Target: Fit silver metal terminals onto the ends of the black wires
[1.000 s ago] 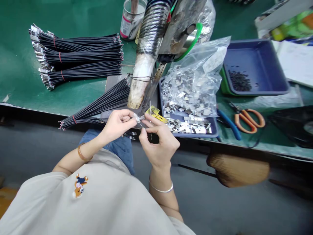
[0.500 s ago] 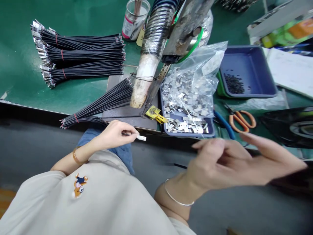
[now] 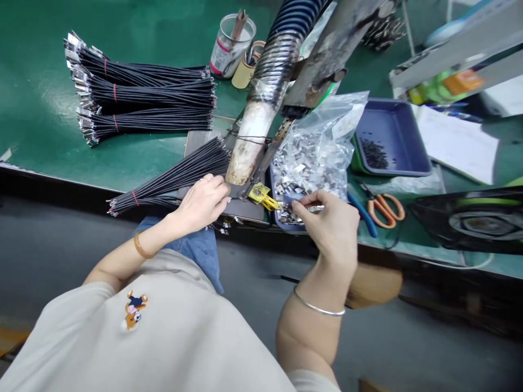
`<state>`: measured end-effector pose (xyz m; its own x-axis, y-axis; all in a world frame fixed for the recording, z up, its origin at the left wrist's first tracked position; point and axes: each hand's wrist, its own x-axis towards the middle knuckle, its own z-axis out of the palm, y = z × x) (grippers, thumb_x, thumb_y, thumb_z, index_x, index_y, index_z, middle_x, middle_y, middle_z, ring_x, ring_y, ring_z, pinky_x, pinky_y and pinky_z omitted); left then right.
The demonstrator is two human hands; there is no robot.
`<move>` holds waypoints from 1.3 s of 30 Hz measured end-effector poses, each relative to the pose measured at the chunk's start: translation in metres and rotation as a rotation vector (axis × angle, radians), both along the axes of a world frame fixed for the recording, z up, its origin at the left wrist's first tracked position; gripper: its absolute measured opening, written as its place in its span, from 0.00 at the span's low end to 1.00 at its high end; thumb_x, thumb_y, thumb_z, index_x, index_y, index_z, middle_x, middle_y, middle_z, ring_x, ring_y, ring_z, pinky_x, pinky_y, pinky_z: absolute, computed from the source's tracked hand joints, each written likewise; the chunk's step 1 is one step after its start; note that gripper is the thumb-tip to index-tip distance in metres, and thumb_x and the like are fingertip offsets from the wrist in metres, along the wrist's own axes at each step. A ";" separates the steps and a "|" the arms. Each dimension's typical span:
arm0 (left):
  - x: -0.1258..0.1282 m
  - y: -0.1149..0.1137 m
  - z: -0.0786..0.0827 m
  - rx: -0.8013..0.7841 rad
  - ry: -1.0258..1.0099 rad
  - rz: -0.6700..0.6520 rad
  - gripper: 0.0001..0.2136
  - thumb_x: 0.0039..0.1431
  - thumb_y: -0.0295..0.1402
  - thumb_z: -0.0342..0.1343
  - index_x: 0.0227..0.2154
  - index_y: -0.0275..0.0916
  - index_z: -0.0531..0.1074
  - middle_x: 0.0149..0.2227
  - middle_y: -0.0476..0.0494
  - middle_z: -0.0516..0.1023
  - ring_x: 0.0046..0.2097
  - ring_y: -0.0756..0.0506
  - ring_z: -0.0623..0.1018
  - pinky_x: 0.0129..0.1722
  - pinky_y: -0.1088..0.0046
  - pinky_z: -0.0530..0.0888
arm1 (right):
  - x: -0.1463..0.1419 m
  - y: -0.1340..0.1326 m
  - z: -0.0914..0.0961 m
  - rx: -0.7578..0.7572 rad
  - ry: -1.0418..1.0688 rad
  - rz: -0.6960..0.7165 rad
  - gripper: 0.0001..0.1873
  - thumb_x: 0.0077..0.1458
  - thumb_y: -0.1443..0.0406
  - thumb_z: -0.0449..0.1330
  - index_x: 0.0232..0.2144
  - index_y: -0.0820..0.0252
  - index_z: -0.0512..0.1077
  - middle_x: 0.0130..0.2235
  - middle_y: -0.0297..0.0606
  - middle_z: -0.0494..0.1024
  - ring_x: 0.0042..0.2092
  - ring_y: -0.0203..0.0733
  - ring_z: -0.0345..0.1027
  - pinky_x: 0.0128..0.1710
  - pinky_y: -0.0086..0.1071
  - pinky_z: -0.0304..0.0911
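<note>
My left hand (image 3: 206,202) is at the near edge of a grey pad, its fingers curled down over a thin black cable that runs across the pad. Just left of it, a bundle of black cables (image 3: 183,169) lies slantwise, tied with a red band. Below the fingers, small metal connectors (image 3: 223,226) hang past the table edge. My right hand (image 3: 333,226) reaches into a blue tray (image 3: 284,226) of small silver metal pieces (image 3: 288,215). Its thumb and forefinger pinch among the pieces, and the fingertips partly hide what they grip.
Banded cable bundles (image 3: 147,92) lie at the back left. A soldering fume hose (image 3: 269,81) and a metal arm (image 3: 322,65) come down over the pad. A yellow clip (image 3: 265,197), orange-handled scissors (image 3: 386,209), a second blue tray (image 3: 412,136) and a black device (image 3: 469,220) are around.
My right hand has swung left and forward into the tray of metal pieces. My left hand has moved up to the pad, and the connector-tipped cable it held has left its fingers.
</note>
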<state>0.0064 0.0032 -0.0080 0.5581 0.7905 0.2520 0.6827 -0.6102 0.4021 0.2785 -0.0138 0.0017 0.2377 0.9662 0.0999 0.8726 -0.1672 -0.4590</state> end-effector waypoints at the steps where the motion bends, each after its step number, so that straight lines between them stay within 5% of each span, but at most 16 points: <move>1: 0.001 -0.002 0.000 0.004 0.001 -0.013 0.09 0.68 0.30 0.50 0.36 0.33 0.73 0.38 0.38 0.74 0.43 0.40 0.73 0.45 0.64 0.72 | -0.003 -0.001 0.002 0.025 0.005 -0.027 0.14 0.47 0.52 0.59 0.20 0.53 0.65 0.23 0.35 0.71 0.26 0.43 0.64 0.35 0.40 0.61; 8: 0.002 -0.010 0.005 -0.090 -0.054 -0.060 0.09 0.67 0.26 0.47 0.38 0.32 0.73 0.36 0.38 0.77 0.40 0.41 0.75 0.43 0.65 0.72 | -0.047 -0.031 0.028 0.458 0.318 -0.244 0.10 0.48 0.57 0.63 0.25 0.55 0.66 0.32 0.37 0.77 0.25 0.40 0.72 0.27 0.37 0.70; 14: 0.001 -0.024 0.017 -0.358 -0.402 -0.244 0.08 0.65 0.30 0.53 0.38 0.35 0.77 0.33 0.42 0.81 0.33 0.48 0.76 0.35 0.74 0.69 | -0.092 -0.053 0.023 0.472 0.694 -0.029 0.14 0.52 0.58 0.67 0.25 0.56 0.65 0.31 0.37 0.81 0.29 0.41 0.78 0.30 0.36 0.76; 18: 0.003 -0.029 0.022 -0.726 -0.728 -0.025 0.07 0.62 0.32 0.54 0.33 0.34 0.74 0.21 0.51 0.72 0.23 0.54 0.69 0.26 0.79 0.65 | -0.109 -0.059 0.009 0.507 0.552 0.025 0.10 0.55 0.60 0.65 0.27 0.57 0.71 0.34 0.39 0.82 0.35 0.42 0.79 0.34 0.36 0.76; 22: 0.005 -0.028 0.020 -1.007 -0.928 0.038 0.09 0.58 0.36 0.57 0.32 0.35 0.69 0.21 0.52 0.71 0.22 0.54 0.69 0.25 0.80 0.69 | -0.114 -0.056 -0.001 0.498 0.558 0.054 0.06 0.56 0.63 0.64 0.28 0.57 0.75 0.34 0.38 0.82 0.36 0.41 0.78 0.34 0.34 0.74; 27: 0.007 -0.027 0.017 -0.989 -0.944 0.039 0.10 0.55 0.37 0.61 0.31 0.33 0.71 0.22 0.51 0.71 0.24 0.55 0.69 0.27 0.80 0.68 | -0.113 -0.050 -0.007 0.351 0.818 0.103 0.03 0.54 0.64 0.65 0.29 0.58 0.77 0.37 0.39 0.82 0.38 0.39 0.78 0.35 0.31 0.74; 39: 0.007 -0.028 0.021 -0.911 -0.851 0.031 0.11 0.57 0.37 0.58 0.29 0.32 0.72 0.22 0.51 0.68 0.25 0.54 0.66 0.27 0.79 0.66 | -0.110 -0.051 -0.004 0.380 0.762 0.184 0.03 0.56 0.67 0.64 0.30 0.56 0.77 0.37 0.37 0.82 0.38 0.37 0.78 0.35 0.29 0.75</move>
<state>0.0134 -0.0248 0.0127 0.4649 0.8770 -0.1218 0.0078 0.1335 0.9910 0.1688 -0.0649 -0.0028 0.2143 0.9294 0.3006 0.3032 0.2293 -0.9249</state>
